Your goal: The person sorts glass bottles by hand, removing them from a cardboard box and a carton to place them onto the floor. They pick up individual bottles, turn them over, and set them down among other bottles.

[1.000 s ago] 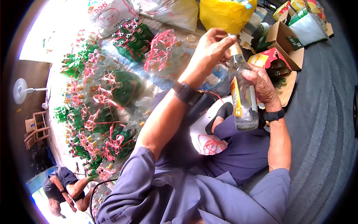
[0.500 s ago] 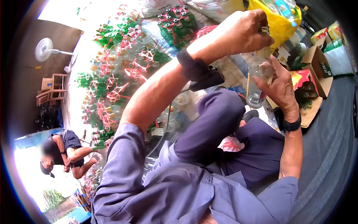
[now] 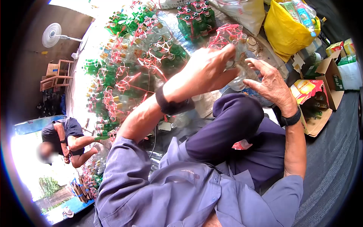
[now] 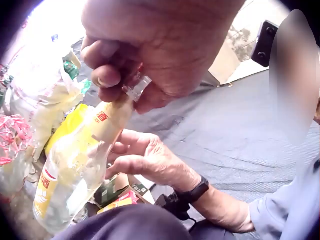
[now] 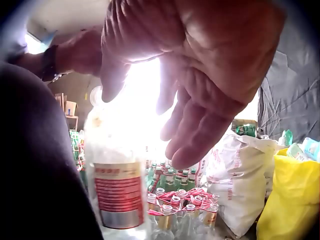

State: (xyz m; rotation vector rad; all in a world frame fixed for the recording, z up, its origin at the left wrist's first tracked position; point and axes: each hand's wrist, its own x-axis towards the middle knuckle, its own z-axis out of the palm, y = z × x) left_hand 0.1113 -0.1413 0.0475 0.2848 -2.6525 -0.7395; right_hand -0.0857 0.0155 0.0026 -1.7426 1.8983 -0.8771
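My left hand (image 3: 210, 72) grips a clear glass bottle (image 4: 75, 170) by its neck, fingers curled round just below the mouth. The bottle tilts in the left wrist view, its yellow and white label facing that camera. A red and silver label (image 5: 119, 195) shows on its other side in the right wrist view. In the head view the left hand covers much of the bottle. Beside it, my right hand (image 3: 270, 81) has thumb and fingers spread apart with nothing between them, its palm toward the bottle.
Bundles of green bottles (image 3: 194, 22) and clear bottles tied with pink string (image 3: 227, 34) stand ahead and left. A yellow bag (image 3: 281, 32) and white sacks (image 3: 245, 13) lie beyond. Opened cartons (image 3: 314, 113) sit at right. Another person (image 3: 68, 140) crouches at far left.
The left hand has carried the bottle left, toward the tied bundles. The right hand, earlier holding the bottle's body, has let go and its fingers have spread. The head view has turned rightward.
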